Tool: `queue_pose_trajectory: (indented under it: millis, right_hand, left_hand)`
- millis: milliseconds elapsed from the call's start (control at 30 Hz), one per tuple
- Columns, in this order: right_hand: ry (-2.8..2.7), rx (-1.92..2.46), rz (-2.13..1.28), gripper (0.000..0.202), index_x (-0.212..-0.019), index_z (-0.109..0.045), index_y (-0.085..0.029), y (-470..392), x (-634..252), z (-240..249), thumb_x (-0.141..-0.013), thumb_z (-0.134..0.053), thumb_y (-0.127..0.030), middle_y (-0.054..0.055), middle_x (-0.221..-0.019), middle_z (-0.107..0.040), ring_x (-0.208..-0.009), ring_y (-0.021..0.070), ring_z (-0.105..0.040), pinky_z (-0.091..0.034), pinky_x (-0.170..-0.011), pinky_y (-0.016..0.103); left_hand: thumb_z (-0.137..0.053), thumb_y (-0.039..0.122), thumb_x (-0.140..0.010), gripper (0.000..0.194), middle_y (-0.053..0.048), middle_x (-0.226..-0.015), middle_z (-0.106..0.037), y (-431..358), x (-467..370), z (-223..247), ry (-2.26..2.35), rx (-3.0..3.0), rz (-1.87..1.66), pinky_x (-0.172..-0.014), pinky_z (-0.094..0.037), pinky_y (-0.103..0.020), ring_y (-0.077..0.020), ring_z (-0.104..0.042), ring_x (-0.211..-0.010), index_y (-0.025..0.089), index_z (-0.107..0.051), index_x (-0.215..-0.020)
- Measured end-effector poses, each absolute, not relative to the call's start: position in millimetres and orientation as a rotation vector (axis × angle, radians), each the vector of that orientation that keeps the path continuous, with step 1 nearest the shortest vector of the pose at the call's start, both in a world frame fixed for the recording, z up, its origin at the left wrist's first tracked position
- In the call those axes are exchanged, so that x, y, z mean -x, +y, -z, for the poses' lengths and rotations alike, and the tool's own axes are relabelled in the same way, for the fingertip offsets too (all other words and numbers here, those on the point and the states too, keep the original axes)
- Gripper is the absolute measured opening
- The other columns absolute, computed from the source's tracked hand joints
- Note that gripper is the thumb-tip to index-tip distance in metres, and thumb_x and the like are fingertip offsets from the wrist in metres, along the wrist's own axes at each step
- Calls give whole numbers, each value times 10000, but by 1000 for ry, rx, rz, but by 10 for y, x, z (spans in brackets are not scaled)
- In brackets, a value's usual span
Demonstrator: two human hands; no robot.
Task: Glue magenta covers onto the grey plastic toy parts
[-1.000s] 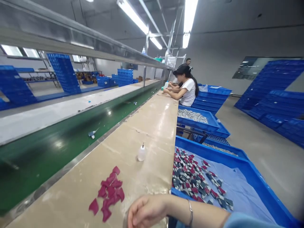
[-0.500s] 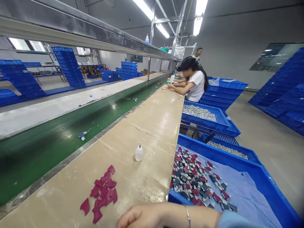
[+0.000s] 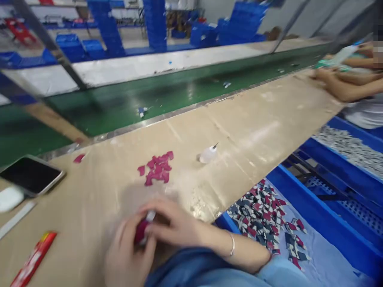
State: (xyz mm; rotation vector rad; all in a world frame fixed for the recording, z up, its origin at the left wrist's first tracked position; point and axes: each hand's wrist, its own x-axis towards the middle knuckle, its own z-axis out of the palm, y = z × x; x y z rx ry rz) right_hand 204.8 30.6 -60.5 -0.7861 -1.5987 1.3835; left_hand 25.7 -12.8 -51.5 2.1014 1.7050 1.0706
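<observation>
Close to my body, above the tan tabletop (image 3: pixel 191 131), my two hands meet around a small dark red and white piece (image 3: pixel 141 230). My left hand (image 3: pixel 127 251) is curled around its left side. The fingers of my right hand (image 3: pixel 172 223) bend over and pinch its right side. Motion blurs both hands and the piece. Just beyond them lies a loose pile of flat dark red pieces (image 3: pixel 158 168). A small clear bottle with a thin dark tip (image 3: pixel 208 154) is to the right of the pile.
On the left are a phone (image 3: pixel 31 174), a white rounded object (image 3: pixel 11 199) and a red packet (image 3: pixel 34 261). A green belt (image 3: pixel 185 93) runs behind the table. At the right, a blue bin (image 3: pixel 323 215) holds many red, dark and white pieces. Another person's arms (image 3: pixel 347 85) rest farther along.
The view has swung left and down. My left hand has come into view, and both hands now hold the red and white piece. The phone and packet now show.
</observation>
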Motion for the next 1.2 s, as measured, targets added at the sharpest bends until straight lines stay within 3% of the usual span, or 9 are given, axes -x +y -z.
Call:
queue_pose_trajectory:
  millis: [67,200,433,567,667,833,933,1033,1200]
  right_hand:
    - [-1325,818,-1392,404,-1235,-761,-231,286,-2126,616,-1017,-768,-571,93,-1149,-813,-1065,217,-792,-673,-970,363]
    - [-1055,808,-1513,319,-1127,-763,-269,263,-2230,589,-974,-858,-532,12,-951,-806,-778,143,-779,-681,-718,259]
    - [-1122,775,-1398,263,-1241,-752,-284,161,-2247,511,-1013,-855,-365,36,-1113,-854,-969,148,-837,-705,-849,243]
    - [-1255,743,-1397,330,-1414,-720,-330,111,-2223,541,-1086,-753,-350,54,-1228,-854,-1072,179,-834,-718,-909,302]
    - [-1324,747,-1373,383,-1484,-699,-348,115,-2220,532,-1103,-726,-361,54,-1267,-846,-986,163,-825,-717,-877,305]
    - [-1479,707,-1125,273,-1262,-814,-306,182,-2208,469,-1056,-770,-479,52,-1152,-872,-1073,217,-827,-698,-987,383]
    - [-1547,708,-1058,275,-1185,-828,-270,204,-2210,452,-1074,-726,-500,59,-1076,-881,-1061,223,-833,-696,-997,395]
    - [-1622,732,-987,276,-1216,-822,-256,203,-2233,462,-1116,-667,-461,70,-1085,-881,-1097,232,-836,-697,-1008,403]
    - [-1791,711,-868,310,-1254,-815,-224,206,-2313,452,-1143,-615,-433,98,-1115,-864,-1103,250,-821,-687,-1013,414]
  left_hand:
    - [-714,414,-1022,288,-95,-1141,-758,-129,-430,485,1766,-1876,-993,-728,-667,-323,-222,-781,-901,222,-690,-1235]
    - [-859,348,-915,455,-72,-1265,-825,-40,-648,335,1459,-1497,-1149,-868,-699,-281,-215,-844,-1070,263,-706,-1335]
    - [-916,217,-901,221,-14,-1095,-914,-147,-582,237,1336,-1157,-1316,-932,-660,-150,-151,-878,-1017,289,-897,-1109]
    - [-951,275,-892,188,-20,-1020,-917,-178,-589,277,1301,-983,-1381,-757,-682,-137,-145,-878,-859,302,-918,-1075]
    - [-978,377,-869,163,1,-899,-905,-132,-595,279,1190,-827,-1419,-633,-650,-103,-98,-823,-668,324,-927,-1014]
    - [-984,476,-840,206,17,-680,-840,-42,-525,226,883,-643,-1140,-473,-613,-138,-101,-725,-442,313,-929,-953]
    - [-971,456,-863,194,3,-769,-875,-51,-480,171,935,-693,-1093,-587,-671,-163,-133,-809,-574,306,-926,-978]
    - [-971,260,-854,173,7,-962,-914,-67,-466,87,1127,-854,-1126,-758,-691,-157,-155,-882,-822,292,-909,-1012]
    - [-868,141,-795,188,1,-897,-906,-5,-434,-54,1231,-1115,-1004,-707,-699,-186,-192,-881,-759,220,-891,-964]
